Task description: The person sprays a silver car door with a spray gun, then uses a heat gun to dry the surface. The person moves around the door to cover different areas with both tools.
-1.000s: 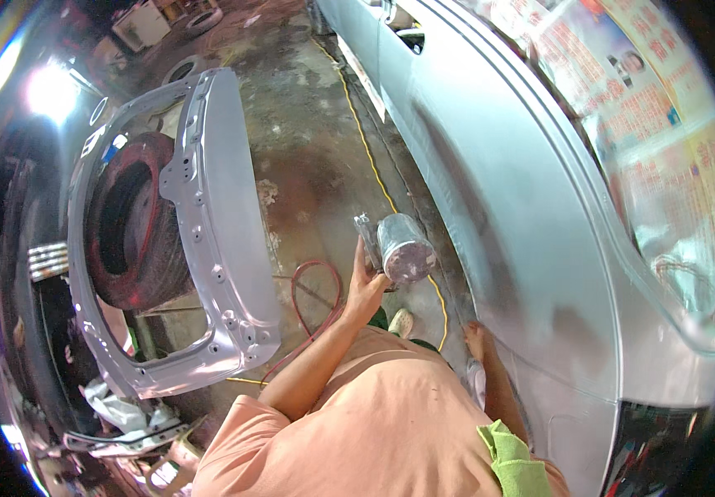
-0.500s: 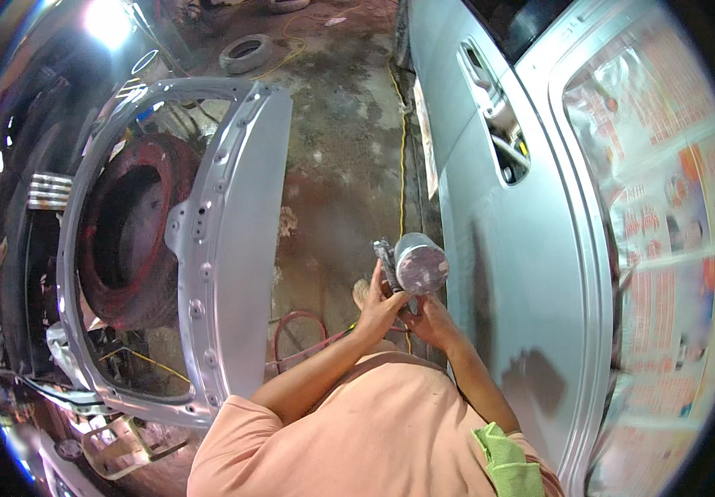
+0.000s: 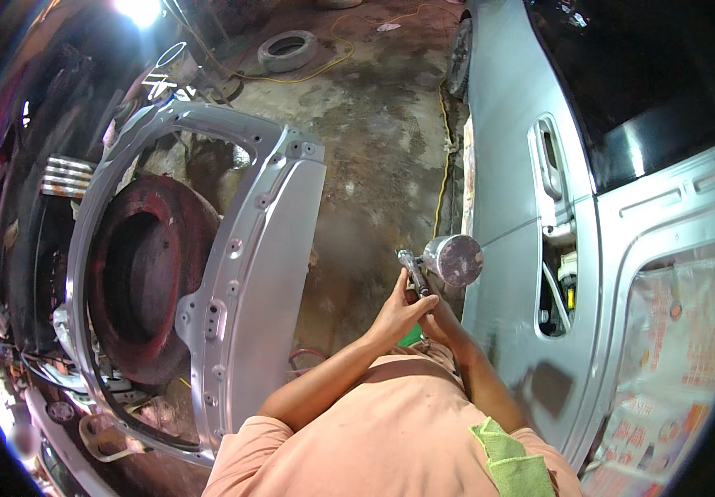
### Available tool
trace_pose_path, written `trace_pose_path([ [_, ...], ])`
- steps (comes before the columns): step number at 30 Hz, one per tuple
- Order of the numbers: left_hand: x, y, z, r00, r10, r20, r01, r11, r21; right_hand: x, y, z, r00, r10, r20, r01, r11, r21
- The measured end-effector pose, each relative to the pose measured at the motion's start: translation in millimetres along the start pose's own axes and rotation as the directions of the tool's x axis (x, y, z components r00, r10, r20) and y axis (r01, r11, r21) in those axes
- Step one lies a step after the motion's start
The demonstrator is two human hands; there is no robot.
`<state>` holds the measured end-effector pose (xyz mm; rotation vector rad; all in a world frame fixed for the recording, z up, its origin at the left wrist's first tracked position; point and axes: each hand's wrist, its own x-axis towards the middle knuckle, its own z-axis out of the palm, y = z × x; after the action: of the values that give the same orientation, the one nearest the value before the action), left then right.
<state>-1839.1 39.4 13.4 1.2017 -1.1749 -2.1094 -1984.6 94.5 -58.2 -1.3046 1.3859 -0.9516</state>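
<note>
In front of my torso I hold a metal paint spray gun (image 3: 417,280) with a round grey cup (image 3: 457,260) on its right side. My left hand (image 3: 400,313) is closed on the gun's body, its index finger stretched up along it. Behind the handle, my right hand (image 3: 441,320) is also closed on the gun; its fingers are partly hidden by the left hand. To the right stands a silver-grey vehicle side (image 3: 502,331) with a door handle (image 3: 548,170) and an open cut-out. On my left is a grey door panel with a window frame (image 3: 270,273).
A red-smeared tyre (image 3: 196,211) shows behind the frame's opening. Another tyre (image 3: 287,51) lies on the stained floor farther off, near a yellow cable (image 3: 442,186). Printed plastic sheeting (image 3: 664,348) covers part of the vehicle. A bright lamp (image 3: 138,8) shines at the upper left.
My view has shifted, so the vehicle's dark window and the handle cut-out show more. Both hands stay on the spray gun, now a little farther right in view.
</note>
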Motion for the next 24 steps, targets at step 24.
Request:
trace_pose_path([
  [24, 493.1, 236.3, -96.0, 0.968, 0.16, 0.194, -0.14, 0.984, -0.112, 584.2, -130.0, -245.6, 0.968, 0.003, 0.251, -0.008, 1.0, 0.02],
])
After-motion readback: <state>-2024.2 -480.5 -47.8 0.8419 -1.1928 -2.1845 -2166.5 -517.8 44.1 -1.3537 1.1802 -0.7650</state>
